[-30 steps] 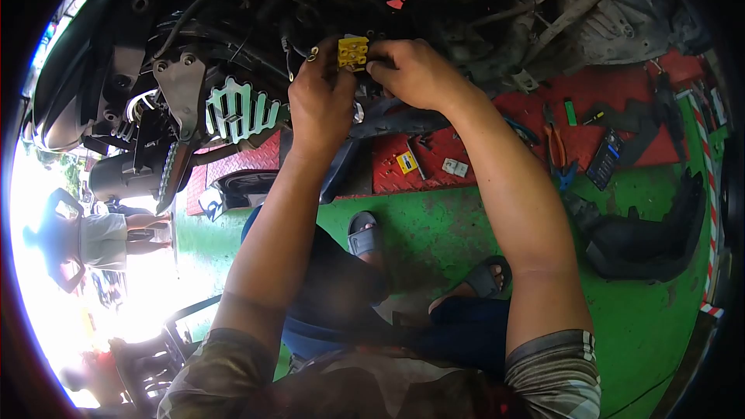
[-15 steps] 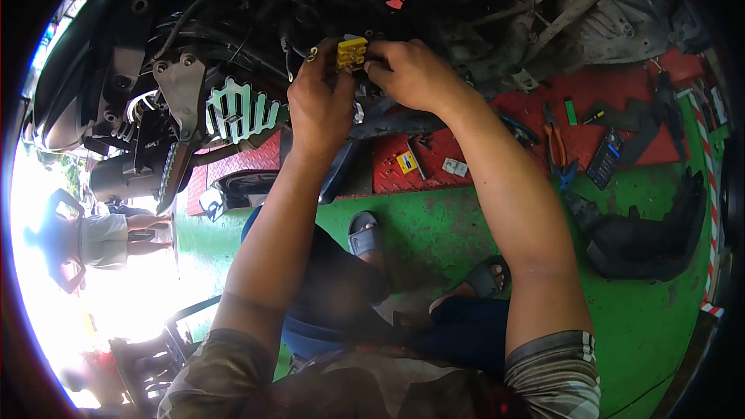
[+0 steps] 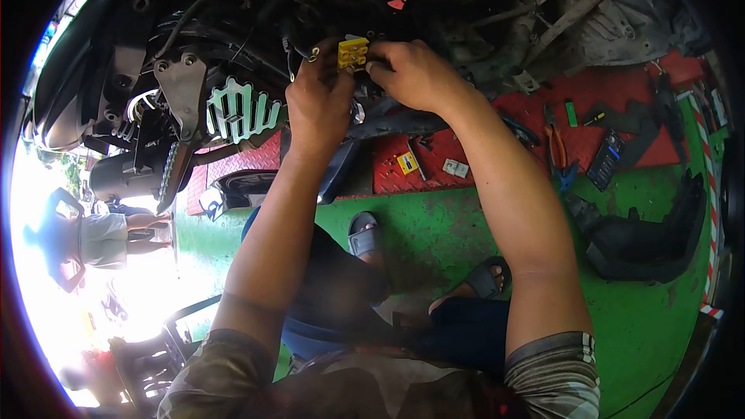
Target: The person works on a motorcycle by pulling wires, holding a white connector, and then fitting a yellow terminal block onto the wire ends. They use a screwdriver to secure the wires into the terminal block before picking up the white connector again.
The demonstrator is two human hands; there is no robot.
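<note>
A small yellow plastic block point(image 3: 352, 54) with rounded knobs or terminals on its face is held up in front of the motorcycle's dark underside. My left hand point(image 3: 317, 105) is closed round its left side, thumb pointing up along the lower edge. From the right, my right hand point(image 3: 415, 74) pinches at the block's other edge with thumb and bent forefinger. Dark cables point(image 3: 289, 46) with a brass-coloured ring end hang close to my left fingers. Some of my fingertips are hidden behind the block.
A finned metal cover point(image 3: 242, 112) is left of my hands. On the red platform point(image 3: 497, 178) lie a second yellow block point(image 3: 407, 162), a white piece point(image 3: 455, 167), orange-handled pliers point(image 3: 556, 147) and a tool set point(image 3: 605, 159). A black plastic panel point(image 3: 644, 248) rests on the green floor. Someone point(image 3: 105, 240) stands outside, far left.
My left hand has shifted very slightly to the left and the yellow block has tilted a touch. Both hands keep their grip; the rest looks the same.
</note>
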